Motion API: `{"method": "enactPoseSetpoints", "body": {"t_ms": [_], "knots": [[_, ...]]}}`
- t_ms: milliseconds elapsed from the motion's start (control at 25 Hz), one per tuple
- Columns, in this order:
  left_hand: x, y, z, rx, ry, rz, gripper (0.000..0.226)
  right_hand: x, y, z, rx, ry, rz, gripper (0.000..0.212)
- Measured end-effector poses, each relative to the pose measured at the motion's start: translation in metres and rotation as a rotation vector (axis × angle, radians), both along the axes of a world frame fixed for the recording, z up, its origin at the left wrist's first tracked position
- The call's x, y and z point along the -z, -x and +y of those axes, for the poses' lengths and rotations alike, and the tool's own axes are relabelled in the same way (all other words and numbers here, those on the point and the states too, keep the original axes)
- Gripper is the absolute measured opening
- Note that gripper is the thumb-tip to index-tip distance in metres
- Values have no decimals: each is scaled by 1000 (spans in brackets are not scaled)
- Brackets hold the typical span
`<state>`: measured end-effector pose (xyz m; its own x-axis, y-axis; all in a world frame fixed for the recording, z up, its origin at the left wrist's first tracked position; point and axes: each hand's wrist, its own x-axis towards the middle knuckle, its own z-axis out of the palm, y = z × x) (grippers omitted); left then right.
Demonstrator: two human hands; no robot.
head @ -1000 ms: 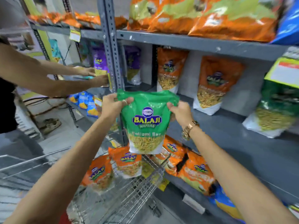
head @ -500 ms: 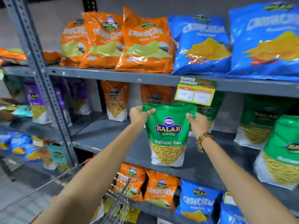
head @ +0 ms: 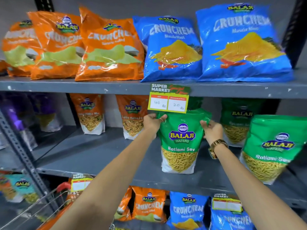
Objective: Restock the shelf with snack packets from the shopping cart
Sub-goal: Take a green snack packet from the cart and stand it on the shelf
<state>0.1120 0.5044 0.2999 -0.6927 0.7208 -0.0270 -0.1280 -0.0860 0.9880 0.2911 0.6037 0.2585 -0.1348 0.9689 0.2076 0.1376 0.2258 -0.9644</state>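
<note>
**Q:** Where is the item, and how is it held?

**A:** The green Ratlami Sev packet (head: 180, 143) is upright over the middle shelf (head: 93, 156), between the orange Tikha Mitha packet (head: 132, 117) on one side and two more green packets on the other (head: 270, 146). Its base appears to meet the shelf near the front edge, though contact cannot be confirmed. The left hand (head: 152, 121) pinches the top left corner with thumb and fingers closed on the film. The right hand (head: 211, 130) grips the upper right edge in the same way. The price tag (head: 167, 103) hanging from the upper shelf edge sits just above the packet's top.

**Q:** How will the packet handle?

**A:** Judged light. It is a soft, glossy film pouch holding loose, brittle strands, so it will flex and slip rather than stay rigid. The flat bottom should let it stand unaided.

**Q:** Where should it be gripped?

**A:** On the sealed top strip and upper corners, as now. Avoid squeezing the clear lower window, as the contents could crush.

**Q:** What comes next?

**A:** Probably slide it back toward the rear of the shelf, square it, then release. The shopping cart (head: 49, 201) stands at the lower left.
</note>
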Motion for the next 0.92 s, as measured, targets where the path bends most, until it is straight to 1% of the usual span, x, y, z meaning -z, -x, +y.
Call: {"method": "enactPoseSetpoints", "body": {"t_ms": [80,120,160,200,240,320,400,440,520,600,680,760,920], "knots": [[3,-6,3,25,0,-5,29,-4,-8,-4,13,58,50,56],[4,-7,2,31,4,-2,29,-8,-10,-10,15,72,41,54],[5,-7,0,38,13,18,29,-10,-12,-16,26,55,-11,43],[8,-7,-2,43,25,44,31,-11,-12,-22,62,7,-84,33],[11,-7,-6,50,35,68,33,-11,-12,-29,113,-53,-162,30],[19,-5,-15,47,31,90,37,-6,-9,-43,259,-201,-268,34],[32,2,-26,21,35,91,38,-1,-4,-58,337,-344,-270,28],[39,9,-33,-1,43,95,37,4,1,-64,327,-409,-269,22],[54,24,-52,-43,84,119,34,10,14,-78,227,-502,-285,13],[71,44,-77,-74,153,139,27,19,32,-96,133,-559,-308,9],[88,66,-107,-113,219,140,18,30,52,-113,47,-562,-326,7],[104,89,-144,-170,283,155,16,41,75,-131,-80,-528,-344,8],[138,130,-224,-259,342,144,6,68,125,-175,-334,-499,-387,10]]}}
